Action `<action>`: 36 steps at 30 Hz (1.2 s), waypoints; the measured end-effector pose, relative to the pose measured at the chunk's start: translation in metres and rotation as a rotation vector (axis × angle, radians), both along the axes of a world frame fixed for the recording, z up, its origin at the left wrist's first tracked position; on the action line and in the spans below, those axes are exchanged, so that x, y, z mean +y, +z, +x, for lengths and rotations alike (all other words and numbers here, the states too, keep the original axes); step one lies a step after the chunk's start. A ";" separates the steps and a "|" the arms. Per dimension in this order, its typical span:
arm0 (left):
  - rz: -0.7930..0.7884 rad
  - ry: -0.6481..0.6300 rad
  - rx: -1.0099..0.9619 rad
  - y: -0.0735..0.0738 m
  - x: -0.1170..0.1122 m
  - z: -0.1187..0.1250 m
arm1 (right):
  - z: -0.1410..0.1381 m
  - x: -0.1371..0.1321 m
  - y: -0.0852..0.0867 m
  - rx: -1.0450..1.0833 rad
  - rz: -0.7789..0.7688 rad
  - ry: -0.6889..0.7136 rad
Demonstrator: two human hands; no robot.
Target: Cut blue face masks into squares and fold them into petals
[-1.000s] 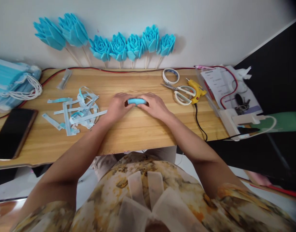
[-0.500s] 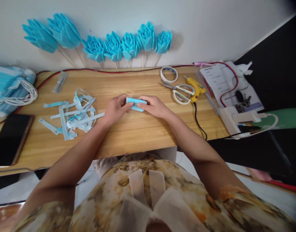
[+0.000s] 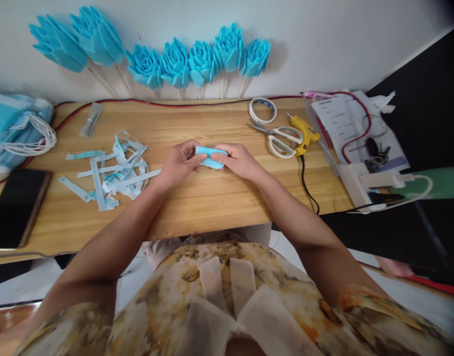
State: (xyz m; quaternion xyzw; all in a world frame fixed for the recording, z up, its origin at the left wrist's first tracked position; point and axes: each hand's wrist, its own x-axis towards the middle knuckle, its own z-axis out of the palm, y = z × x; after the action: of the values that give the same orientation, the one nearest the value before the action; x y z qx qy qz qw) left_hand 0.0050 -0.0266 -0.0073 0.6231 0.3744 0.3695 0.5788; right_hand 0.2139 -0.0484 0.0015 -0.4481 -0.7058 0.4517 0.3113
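A small folded piece of light-blue mask fabric (image 3: 210, 151) is held just above the middle of the wooden table (image 3: 208, 207). My left hand (image 3: 181, 160) grips its left end, thumb on top and fingers behind. The right end is pinched by my right hand (image 3: 238, 159), its thumb lying across the front. The fingertips behind the fabric are mostly hidden. Left of my left hand lies a loose heap of cut blue and white mask strips (image 3: 111, 173). White-handled scissors (image 3: 282, 141) rest to the right of my right hand.
Several blue fabric flowers (image 3: 175, 63) on sticks lean along the wall. A tape roll (image 3: 263, 110) and yellow glue gun (image 3: 303, 134) lie at right, near a power strip (image 3: 354, 185) and papers (image 3: 332, 116). At left are a phone (image 3: 19, 207) and stacked masks (image 3: 17, 128).
My thumbs have shifted slightly along the folded fabric, the right one moving a little higher. Both hands keep their hold. The whole view has tilted slightly.
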 end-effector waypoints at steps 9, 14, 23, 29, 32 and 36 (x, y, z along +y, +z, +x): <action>0.246 0.083 0.146 -0.017 0.005 -0.003 | -0.002 0.000 -0.005 -0.191 0.175 -0.121; 0.301 0.107 0.264 -0.016 0.004 -0.005 | -0.004 -0.001 -0.006 -0.244 0.223 -0.085; 0.444 0.177 0.316 -0.012 -0.001 0.000 | -0.006 -0.003 -0.005 -0.221 0.243 -0.103; 0.282 0.154 0.005 -0.019 0.003 0.002 | -0.004 0.003 -0.015 -0.003 0.182 -0.189; 0.294 0.122 0.022 -0.019 0.002 0.004 | -0.004 0.003 -0.015 0.058 0.208 -0.268; 0.357 0.120 0.065 -0.019 0.004 0.001 | -0.002 0.000 -0.005 -0.026 0.352 -0.276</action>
State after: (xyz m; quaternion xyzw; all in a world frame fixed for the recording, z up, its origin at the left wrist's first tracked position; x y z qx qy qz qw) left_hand 0.0055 -0.0225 -0.0263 0.7041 0.3581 0.4436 0.4234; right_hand 0.2119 -0.0486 -0.0034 -0.4850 -0.7096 0.2689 0.4346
